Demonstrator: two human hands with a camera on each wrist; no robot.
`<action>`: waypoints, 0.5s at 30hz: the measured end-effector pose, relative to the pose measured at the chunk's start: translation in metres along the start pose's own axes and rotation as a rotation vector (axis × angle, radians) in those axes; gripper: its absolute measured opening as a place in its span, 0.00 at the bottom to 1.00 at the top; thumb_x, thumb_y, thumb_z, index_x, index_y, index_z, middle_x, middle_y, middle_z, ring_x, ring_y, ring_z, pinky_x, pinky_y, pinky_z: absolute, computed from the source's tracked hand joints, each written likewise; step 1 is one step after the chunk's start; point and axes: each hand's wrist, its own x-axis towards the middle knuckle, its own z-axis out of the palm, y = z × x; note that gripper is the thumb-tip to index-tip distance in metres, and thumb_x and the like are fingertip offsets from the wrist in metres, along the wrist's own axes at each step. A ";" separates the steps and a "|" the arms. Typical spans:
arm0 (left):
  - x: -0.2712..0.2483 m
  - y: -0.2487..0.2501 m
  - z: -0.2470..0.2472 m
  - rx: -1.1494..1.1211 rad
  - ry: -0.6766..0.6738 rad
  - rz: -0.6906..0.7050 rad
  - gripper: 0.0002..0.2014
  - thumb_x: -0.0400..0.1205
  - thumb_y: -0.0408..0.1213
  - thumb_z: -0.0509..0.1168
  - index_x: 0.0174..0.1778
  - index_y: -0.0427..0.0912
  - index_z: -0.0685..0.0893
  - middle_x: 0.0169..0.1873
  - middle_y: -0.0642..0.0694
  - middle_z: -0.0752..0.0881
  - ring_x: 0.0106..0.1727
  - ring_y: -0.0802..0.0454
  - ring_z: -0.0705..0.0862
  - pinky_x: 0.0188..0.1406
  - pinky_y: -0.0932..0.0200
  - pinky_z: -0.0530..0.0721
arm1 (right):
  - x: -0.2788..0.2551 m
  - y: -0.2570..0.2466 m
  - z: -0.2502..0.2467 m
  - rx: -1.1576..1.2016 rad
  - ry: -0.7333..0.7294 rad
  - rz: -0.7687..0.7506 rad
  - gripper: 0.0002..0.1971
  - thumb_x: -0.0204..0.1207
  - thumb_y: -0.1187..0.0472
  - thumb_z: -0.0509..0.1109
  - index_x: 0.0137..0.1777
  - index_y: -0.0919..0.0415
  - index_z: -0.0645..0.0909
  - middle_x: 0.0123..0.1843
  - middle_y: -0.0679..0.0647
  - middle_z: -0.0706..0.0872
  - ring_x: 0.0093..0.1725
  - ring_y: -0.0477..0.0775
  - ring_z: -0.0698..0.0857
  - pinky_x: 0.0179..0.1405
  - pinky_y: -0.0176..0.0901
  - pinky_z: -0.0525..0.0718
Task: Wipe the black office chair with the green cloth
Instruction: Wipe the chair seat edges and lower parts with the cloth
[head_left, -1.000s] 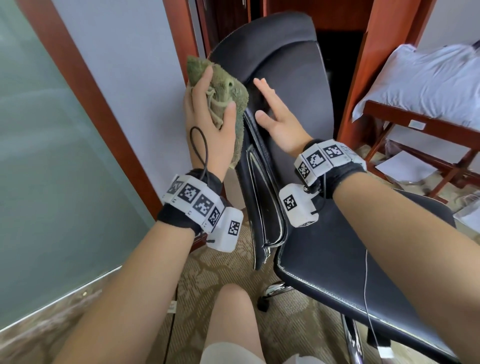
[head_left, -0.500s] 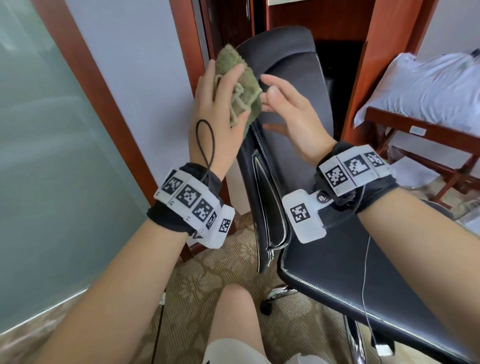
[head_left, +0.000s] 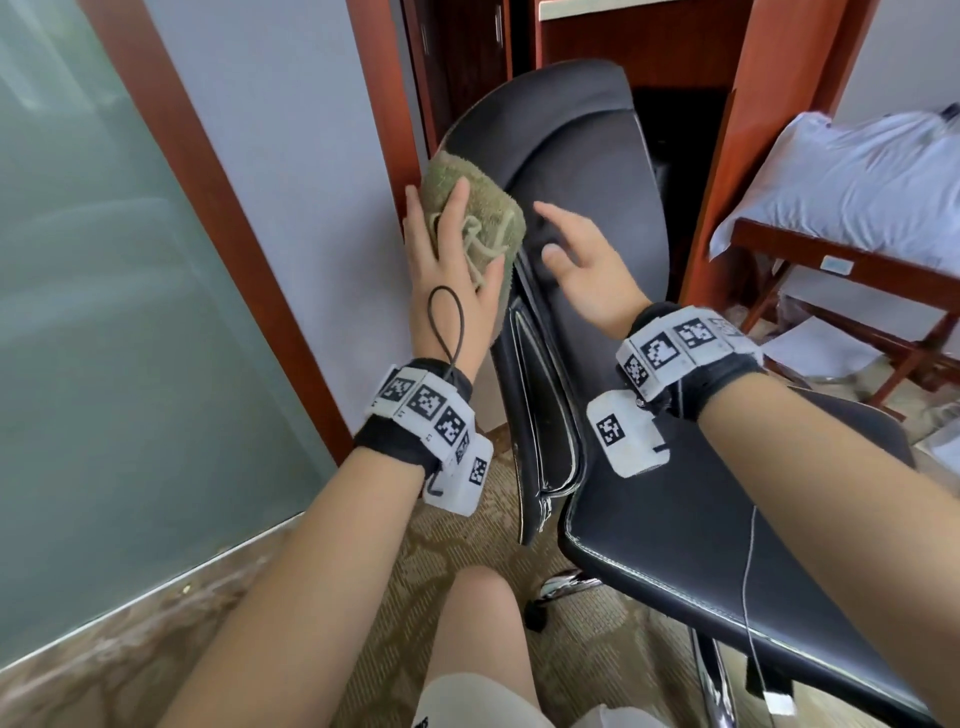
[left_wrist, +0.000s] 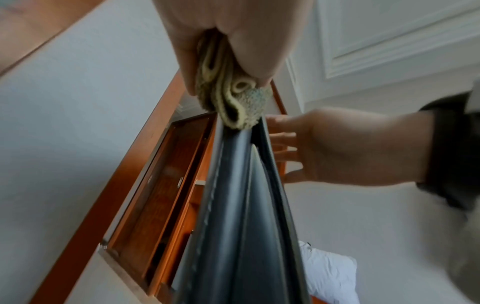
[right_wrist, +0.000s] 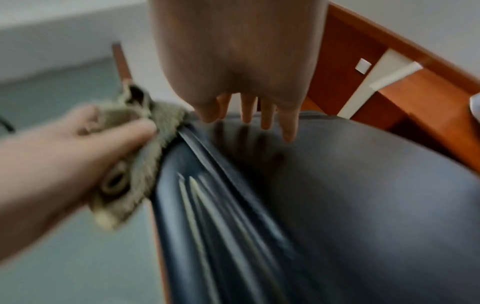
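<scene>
Left hand: the left hand (head_left: 451, 270) grips the bunched green cloth (head_left: 485, 221), with fingers over the top and the thumb under it, and holds it against the left edge of the backrest.
Green cloth: it is folded in several layers; in the left wrist view (left_wrist: 233, 96) its lower end touches the thin side edge of the backrest.
Right hand: the right hand (head_left: 582, 262) holds nothing; its fingers (right_wrist: 267, 115) are spread and nearly straight, in front of the backrest's front face. If the fingertips touch the leather, I cannot tell.
Chair: the black office chair (head_left: 587, 218) stands turned sideways to the person, the backrest upright and the seat (head_left: 701, 530) low at the right. A chrome base and one caster (head_left: 537, 621) show under the seat.
Left of the chair: a frosted glass panel (head_left: 104, 312) in a red-brown wooden frame, then a pale wall; both are close behind the left hand and the cloth.
Behind the chair: dark wooden furniture (head_left: 691, 47), near the top of the backrest.
Right of the chair: a wooden rack (head_left: 852, 265) with a white pillow (head_left: 857, 182) on it, papers (head_left: 815, 351) on the floor below.
Floor: patterned carpet (head_left: 457, 540); the person's knee (head_left: 480, 613) is just in front of the chair.
</scene>
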 end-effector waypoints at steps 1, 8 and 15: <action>-0.005 -0.001 0.005 -0.049 0.023 -0.026 0.32 0.80 0.35 0.62 0.80 0.43 0.61 0.80 0.30 0.53 0.82 0.37 0.54 0.78 0.42 0.65 | -0.002 0.009 0.004 -0.059 -0.040 0.003 0.26 0.82 0.67 0.58 0.80 0.57 0.61 0.80 0.60 0.63 0.81 0.54 0.59 0.78 0.39 0.55; 0.001 -0.008 0.012 -0.161 0.112 0.014 0.29 0.79 0.32 0.63 0.77 0.33 0.64 0.75 0.29 0.66 0.77 0.39 0.66 0.75 0.69 0.63 | -0.002 0.031 0.012 -0.147 -0.057 -0.038 0.29 0.84 0.64 0.57 0.82 0.51 0.54 0.84 0.58 0.55 0.83 0.53 0.52 0.80 0.42 0.51; -0.004 -0.011 0.024 -0.180 0.242 -0.020 0.27 0.80 0.30 0.62 0.77 0.35 0.66 0.74 0.33 0.69 0.77 0.40 0.66 0.76 0.63 0.65 | -0.002 0.039 0.017 -0.134 -0.031 -0.045 0.28 0.82 0.61 0.55 0.82 0.51 0.54 0.84 0.58 0.56 0.83 0.55 0.54 0.81 0.48 0.53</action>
